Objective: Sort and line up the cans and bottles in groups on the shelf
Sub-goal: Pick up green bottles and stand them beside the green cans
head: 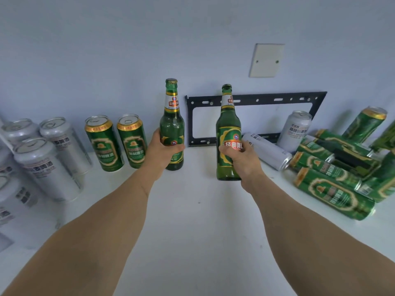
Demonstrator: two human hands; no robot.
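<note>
Each hand (163,147) (240,158) grips an upright green bottle (172,122) (227,133)

The right green bottle (228,133) carries a red band with white Chinese characters, readable as 经典啤酒. The left green bottle (172,124) shows a small red neck label with similar characters, too small to read surely. The upright silver can (296,130) bears dark Chinese print, blurred. The green cans' (116,142) gold lettering is illegible
</note>
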